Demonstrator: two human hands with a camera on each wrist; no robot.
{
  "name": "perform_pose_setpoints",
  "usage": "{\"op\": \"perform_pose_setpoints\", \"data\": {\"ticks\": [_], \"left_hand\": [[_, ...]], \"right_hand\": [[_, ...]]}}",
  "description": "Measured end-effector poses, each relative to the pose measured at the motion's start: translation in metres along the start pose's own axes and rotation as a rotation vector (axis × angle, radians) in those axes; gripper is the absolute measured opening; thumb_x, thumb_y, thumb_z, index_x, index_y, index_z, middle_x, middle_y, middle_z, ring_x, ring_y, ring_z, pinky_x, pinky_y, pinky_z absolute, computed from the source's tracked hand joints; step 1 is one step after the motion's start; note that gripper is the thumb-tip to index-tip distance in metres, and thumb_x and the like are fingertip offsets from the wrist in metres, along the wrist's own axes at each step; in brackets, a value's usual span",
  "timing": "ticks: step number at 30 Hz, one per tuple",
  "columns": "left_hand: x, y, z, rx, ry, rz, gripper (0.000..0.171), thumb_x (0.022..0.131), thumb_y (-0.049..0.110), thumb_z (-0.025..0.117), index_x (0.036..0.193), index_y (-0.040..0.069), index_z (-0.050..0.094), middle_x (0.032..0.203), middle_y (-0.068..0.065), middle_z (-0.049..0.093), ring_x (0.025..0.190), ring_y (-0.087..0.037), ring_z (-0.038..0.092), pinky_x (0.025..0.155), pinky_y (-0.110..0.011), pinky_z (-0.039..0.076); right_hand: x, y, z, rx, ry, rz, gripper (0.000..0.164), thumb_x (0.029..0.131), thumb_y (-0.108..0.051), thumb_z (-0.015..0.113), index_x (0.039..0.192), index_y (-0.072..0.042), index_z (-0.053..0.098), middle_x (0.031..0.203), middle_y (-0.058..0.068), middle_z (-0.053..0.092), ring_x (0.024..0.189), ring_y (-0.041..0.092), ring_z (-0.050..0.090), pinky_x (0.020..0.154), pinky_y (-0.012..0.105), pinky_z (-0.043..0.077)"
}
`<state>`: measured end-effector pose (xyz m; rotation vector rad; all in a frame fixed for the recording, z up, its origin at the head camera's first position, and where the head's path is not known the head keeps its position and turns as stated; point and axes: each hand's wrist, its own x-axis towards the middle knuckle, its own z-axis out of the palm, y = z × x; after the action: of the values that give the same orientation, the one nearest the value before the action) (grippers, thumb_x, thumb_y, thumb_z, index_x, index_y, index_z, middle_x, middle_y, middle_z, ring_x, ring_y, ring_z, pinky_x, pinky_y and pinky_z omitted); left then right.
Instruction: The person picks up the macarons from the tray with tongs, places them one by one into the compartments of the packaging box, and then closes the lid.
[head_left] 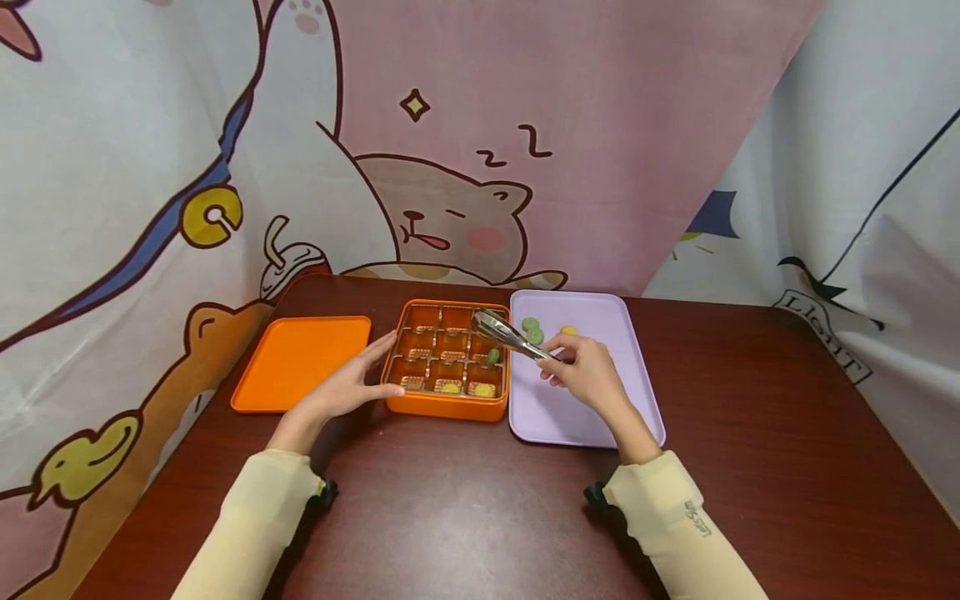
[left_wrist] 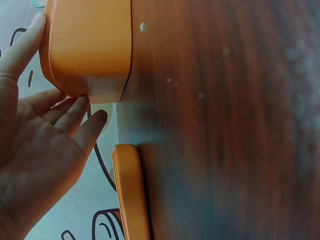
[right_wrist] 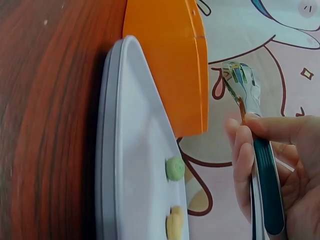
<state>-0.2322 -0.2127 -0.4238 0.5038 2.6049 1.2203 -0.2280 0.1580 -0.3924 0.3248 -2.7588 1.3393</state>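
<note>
My right hand (head_left: 588,371) holds metal tongs (head_left: 506,335), whose tips are over the right column of an orange divided box (head_left: 446,406). In the right wrist view, the thumb and fingers close around the tongs (right_wrist: 265,175); whether anything is between the tips I cannot tell. My left hand (head_left: 348,385) rests against the box's left side, fingers extended and thumb at the front rim; the left wrist view shows its fingertips touching the box wall (left_wrist: 90,45). A green piece (head_left: 492,357) sits in the middle right compartment. Yellow pieces (head_left: 483,390) lie in two front compartments.
Right of the box is a lilac tray (head_left: 577,417) bearing green pieces (head_left: 532,331) and a yellow piece (head_left: 569,330). An orange lid (head_left: 300,362) lies flat to the left. Behind the brown table (head_left: 450,517) hangs a printed cloth (head_left: 600,125).
</note>
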Motion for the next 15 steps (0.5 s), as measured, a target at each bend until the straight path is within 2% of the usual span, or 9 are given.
{"op": "perform_pose_setpoints", "data": {"ticks": [4,10,15], "left_hand": [[0.000,0.000,0.000,-0.011,0.003,-0.002,0.094,0.089,0.027,0.075,0.161,0.010,0.016,0.169,-0.014,0.009,0.155,-0.040,0.009,0.119,-0.067,0.014],[0.001,-0.001,0.000,0.003,0.004,0.039,0.094,0.089,0.025,0.075,0.160,0.006,0.017,0.169,-0.015,0.010,0.155,-0.039,0.010,0.120,-0.065,0.015],[0.000,-0.001,0.000,-0.002,0.002,0.036,0.094,0.089,0.024,0.075,0.160,0.007,0.017,0.169,-0.014,0.010,0.155,-0.039,0.010,0.120,-0.065,0.014]], "right_hand": [[0.002,-0.002,0.006,0.016,-0.012,0.002,0.016,0.088,-0.006,0.073,0.102,0.001,0.072,0.070,0.015,0.074,0.058,0.023,0.070,0.052,0.018,0.051],[0.005,-0.006,0.013,-0.001,-0.021,-0.010,0.018,0.089,-0.009,0.073,0.104,0.001,0.072,0.070,0.013,0.074,0.057,0.016,0.068,0.052,0.019,0.051],[0.004,-0.009,0.018,0.007,-0.037,-0.007,0.016,0.088,-0.009,0.074,0.102,0.000,0.072,0.068,0.011,0.073,0.056,0.016,0.067,0.051,0.021,0.052]]}}
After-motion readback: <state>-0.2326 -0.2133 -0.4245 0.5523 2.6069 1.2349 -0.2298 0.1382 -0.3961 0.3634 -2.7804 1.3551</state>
